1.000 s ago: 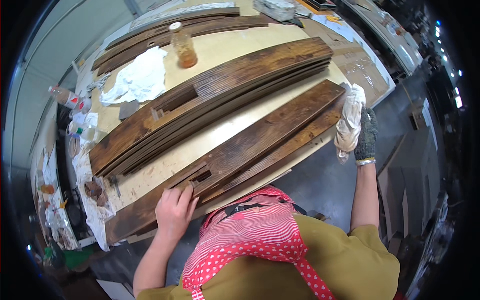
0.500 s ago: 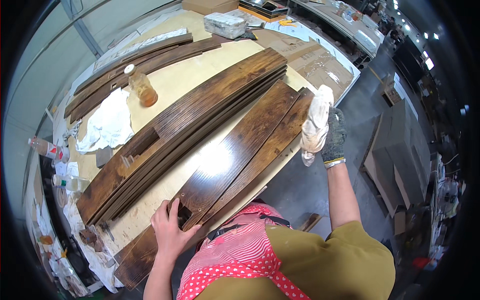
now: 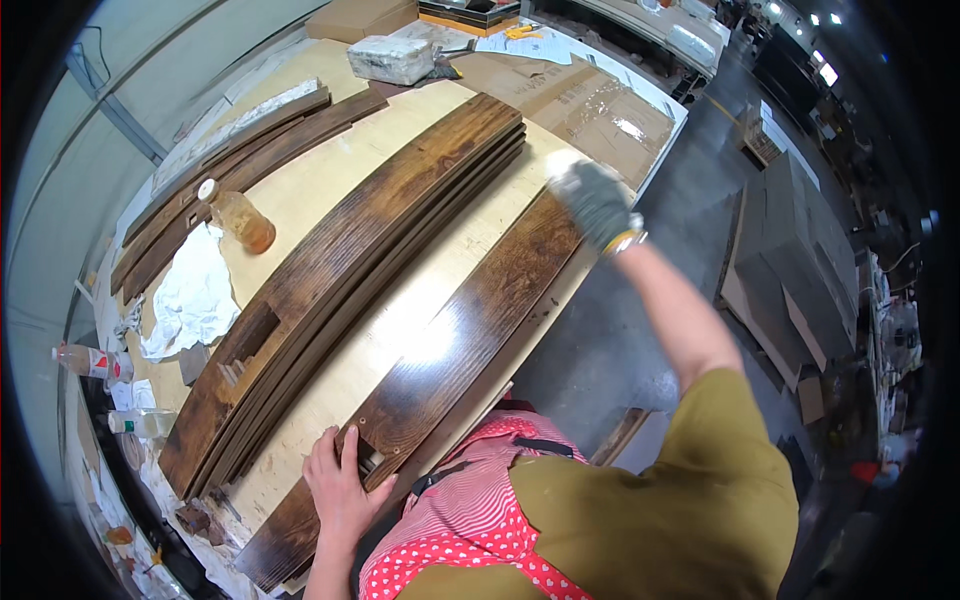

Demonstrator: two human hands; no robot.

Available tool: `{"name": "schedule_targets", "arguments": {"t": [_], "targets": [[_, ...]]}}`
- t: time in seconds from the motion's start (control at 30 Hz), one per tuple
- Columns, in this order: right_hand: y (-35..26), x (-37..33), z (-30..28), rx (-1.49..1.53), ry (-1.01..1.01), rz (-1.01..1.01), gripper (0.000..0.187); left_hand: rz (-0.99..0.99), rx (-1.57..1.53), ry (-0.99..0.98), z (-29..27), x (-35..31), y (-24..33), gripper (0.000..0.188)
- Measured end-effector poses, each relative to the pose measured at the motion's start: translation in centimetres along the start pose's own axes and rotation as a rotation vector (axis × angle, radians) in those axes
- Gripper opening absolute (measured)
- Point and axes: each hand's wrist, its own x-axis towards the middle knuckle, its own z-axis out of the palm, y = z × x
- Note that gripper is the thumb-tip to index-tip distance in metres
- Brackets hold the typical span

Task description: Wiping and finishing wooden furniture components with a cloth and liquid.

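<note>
Here, plank (image 3: 500,285): glossy dark brown, along near side of table (image 3: 400,115)
Left hand (image 3: 340,487): fingers spread, touching plank
Gloved right hand (image 3: 598,203): blurred, holding white cloth (image 3: 565,168); finger spacing unclear

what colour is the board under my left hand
The board is mottled dark brown; head view.

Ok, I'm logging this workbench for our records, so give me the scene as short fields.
Left hand: bare, fingers spread on the near plank, beside its cutout
Right hand: gloved, blurred, holding a white cloth at the plank's far end
Plank stack: dark brown, beyond the near plank
Bottle: capped, amber contents
Crumpled cloth: white, near the bottle
</note>
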Motion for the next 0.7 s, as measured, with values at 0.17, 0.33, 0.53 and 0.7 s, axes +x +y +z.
{"name": "schedule_targets", "arguments": {"t": [0.17,0.33,0.53,0.7], "targets": [[6.4,0.5,-2.5,0.545,0.235,0.322,0.028,0.009,-0.004,-0.006,0.3,1.1,0.1,0.089],[-6.1,-2.4,-4.0,0.115,-0.239,-0.211,0.036,0.001,-0.016,-0.017,0.2,0.0,-0.4,0.086],[-2.2,-1.8,1.8,-0.076,0.089,-0.183,0.033,0.018,-0.029,-0.006,0.4,0.7,-0.1,0.09],[-7.0,-4.8,0.2,0.453,0.236,-0.261,0.034,-0.023,-0.04,-0.028,0.1,-0.1,-0.1,0.089]]}}
